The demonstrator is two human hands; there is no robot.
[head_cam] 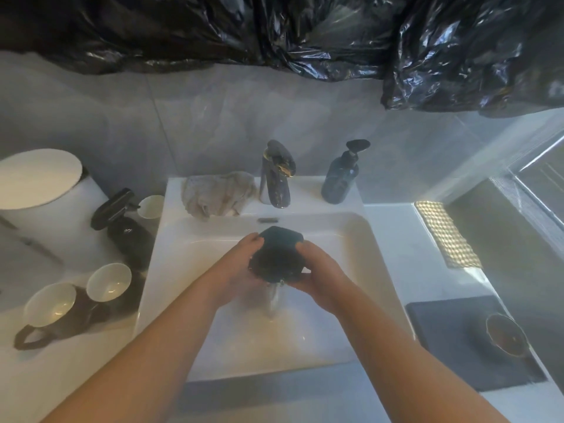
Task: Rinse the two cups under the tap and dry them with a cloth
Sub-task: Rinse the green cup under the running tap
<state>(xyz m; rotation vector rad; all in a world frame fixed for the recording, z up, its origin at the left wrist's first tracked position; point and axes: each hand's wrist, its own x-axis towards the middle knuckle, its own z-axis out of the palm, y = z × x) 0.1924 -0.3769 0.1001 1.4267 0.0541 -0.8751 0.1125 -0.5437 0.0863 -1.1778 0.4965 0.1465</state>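
Over the white basin (360, 239), in the head view, the left hand (241, 264) and right hand (317, 270) both clasp a dark cup (279, 254). It is tipped mouth-down, apparently to drain it, and a blurred stream falls below. The beige cloth (218, 193) lies beside the tap (276, 175), handy for drying.

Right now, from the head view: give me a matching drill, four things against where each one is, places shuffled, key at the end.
Things
1. dark cup
2. cloth
3. soap bottle
4. nearest mug

Places
A. on the ledge, right of the tap
B. gripped by the left hand and right hand over the sink
C. on the counter, left of the sink
D. on the ledge, left of the tap

Pairs: 1-B, 2-D, 3-A, 4-C
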